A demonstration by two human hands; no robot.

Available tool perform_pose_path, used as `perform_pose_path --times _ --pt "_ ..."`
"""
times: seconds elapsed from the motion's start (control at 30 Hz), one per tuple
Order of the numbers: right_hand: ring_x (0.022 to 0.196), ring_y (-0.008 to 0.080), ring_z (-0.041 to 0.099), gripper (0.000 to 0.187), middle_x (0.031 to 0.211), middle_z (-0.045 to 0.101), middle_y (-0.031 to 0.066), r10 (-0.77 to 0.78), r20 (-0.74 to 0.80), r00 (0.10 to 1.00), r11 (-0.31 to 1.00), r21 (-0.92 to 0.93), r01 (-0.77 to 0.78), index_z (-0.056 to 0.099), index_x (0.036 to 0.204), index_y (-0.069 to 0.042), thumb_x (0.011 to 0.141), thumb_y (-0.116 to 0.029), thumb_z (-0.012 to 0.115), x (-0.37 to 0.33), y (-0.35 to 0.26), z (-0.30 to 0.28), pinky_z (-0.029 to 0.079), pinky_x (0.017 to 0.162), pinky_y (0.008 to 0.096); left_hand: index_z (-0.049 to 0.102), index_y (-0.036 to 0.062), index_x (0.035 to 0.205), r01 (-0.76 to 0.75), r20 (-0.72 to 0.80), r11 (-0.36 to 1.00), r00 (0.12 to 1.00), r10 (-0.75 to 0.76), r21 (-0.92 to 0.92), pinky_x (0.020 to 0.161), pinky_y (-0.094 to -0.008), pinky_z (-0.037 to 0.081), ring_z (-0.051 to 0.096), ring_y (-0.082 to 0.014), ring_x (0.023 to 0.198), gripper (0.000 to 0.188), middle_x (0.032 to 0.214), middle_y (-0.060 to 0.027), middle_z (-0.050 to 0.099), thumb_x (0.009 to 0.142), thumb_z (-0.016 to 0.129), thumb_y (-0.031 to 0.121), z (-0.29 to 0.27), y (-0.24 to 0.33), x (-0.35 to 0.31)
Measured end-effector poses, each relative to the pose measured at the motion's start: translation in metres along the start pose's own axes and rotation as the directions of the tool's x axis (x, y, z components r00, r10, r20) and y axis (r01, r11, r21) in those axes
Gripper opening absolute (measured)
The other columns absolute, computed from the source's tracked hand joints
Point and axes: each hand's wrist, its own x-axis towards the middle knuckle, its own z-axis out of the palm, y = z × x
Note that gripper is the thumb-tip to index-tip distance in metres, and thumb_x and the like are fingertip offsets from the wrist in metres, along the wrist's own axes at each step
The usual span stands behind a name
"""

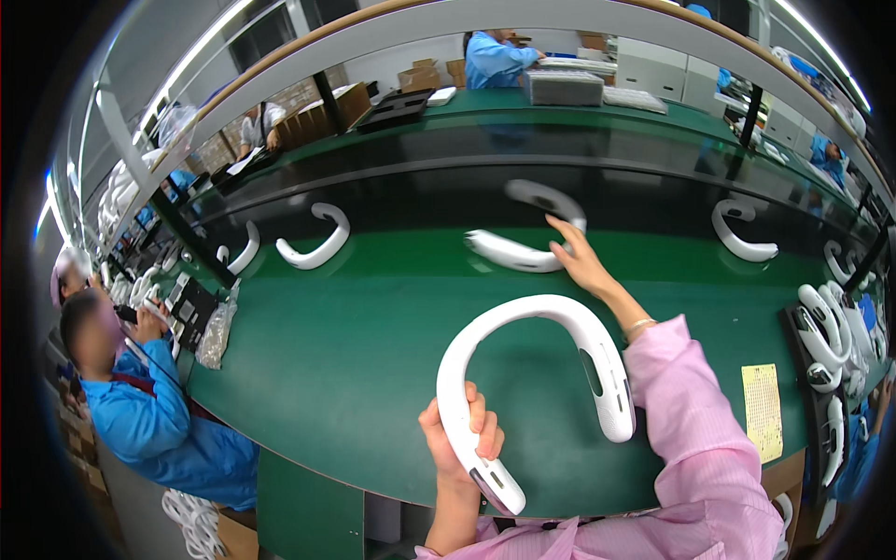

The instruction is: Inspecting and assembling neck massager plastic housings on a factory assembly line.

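Observation:
My left hand [464,431] is closed round one arm of a white U-shaped neck fan [509,317], near its end. The fan is raised over the green table's front edge, its bend pointing away from me and its other arm hanging to the right. Farther off, my right hand [583,261] stretches out to a second white neck fan [513,252] on the dark green belt. My fingers are apart at that fan's right-hand bend and appear to touch it. Its upper arm is smeared by motion. The palm side of my right hand is hidden.
More neck fans lie on the belt, one at left [317,247] and one at right [742,238]. A black tray [817,401] of fans stands at the right, near a yellow sheet [763,411]. At the left, a person in blue [149,411] sits beside a plastic bag [217,331].

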Motion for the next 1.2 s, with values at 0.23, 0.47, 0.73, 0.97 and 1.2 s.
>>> perform_pose_path --times 0.23,0.47,0.73,0.97,1.2 --pt "0.095 0.0240 0.058 0.054 0.107 0.056 0.0121 0.305 0.607 0.733 0.372 0.633 -0.679 0.048 0.117 -0.002 0.096 -0.047 0.026 -0.056 -0.114 -0.042 0.049 0.085 0.0396 0.042 -0.0023 0.096 -0.095 0.025 0.994 0.995 0.097 -0.060 0.031 -0.0293 0.037 0.042 -0.0172 0.037 0.036 0.063 -0.0081 0.047 0.090 0.031 0.032 0.002 -0.002 -0.003" --pt "0.075 0.0153 0.059 0.045 0.098 0.052 0.0076 0.472 0.474 0.744 0.510 0.542 -0.668 0.031 0.125 -0.005 0.095 -0.037 0.038 -0.162 -0.195 -0.081 0.054 0.063 0.0295 0.041 -0.0007 0.094 0.058 -0.039 0.988 0.997 -0.064 -0.146 0.029 -0.0293 0.035 0.038 -0.0163 0.035 0.037 0.061 -0.0072 0.045 0.091 0.029 0.034 0.008 -0.024 0.013" --pt "0.060 0.0120 0.056 0.043 0.087 0.053 0.0065 0.555 0.287 0.781 0.445 0.691 -0.570 0.034 0.122 -0.003 0.091 -0.031 0.048 -0.195 -0.191 -0.102 0.050 0.050 0.0253 0.043 -0.0002 0.098 0.245 -0.031 0.969 0.969 -0.246 -0.026 0.034 -0.0340 0.043 0.046 -0.0206 0.041 0.038 0.067 -0.0099 0.049 0.091 0.032 0.035 0.020 -0.050 0.019" --pt "0.057 0.0120 0.056 0.040 0.085 0.054 0.0066 0.526 0.262 0.809 0.444 0.727 -0.524 0.037 0.119 -0.002 0.091 -0.029 0.048 -0.199 -0.181 -0.109 0.049 0.048 0.0252 0.044 0.0001 0.100 0.286 0.026 0.958 0.958 -0.287 0.025 0.037 -0.0343 0.045 0.049 -0.0219 0.045 0.039 0.070 -0.0106 0.050 0.090 0.035 0.037 0.020 -0.056 0.023" --pt "0.058 0.0118 0.056 0.041 0.085 0.054 0.0064 0.520 0.280 0.807 0.425 0.734 -0.529 0.037 0.120 -0.002 0.092 -0.030 0.047 -0.205 -0.168 -0.115 0.050 0.049 0.0251 0.042 -0.0001 0.102 0.312 0.034 0.947 0.948 -0.315 0.081 0.037 -0.0345 0.041 0.043 -0.0209 0.044 0.037 0.070 -0.0102 0.049 0.089 0.036 0.034 0.021 -0.069 0.027"
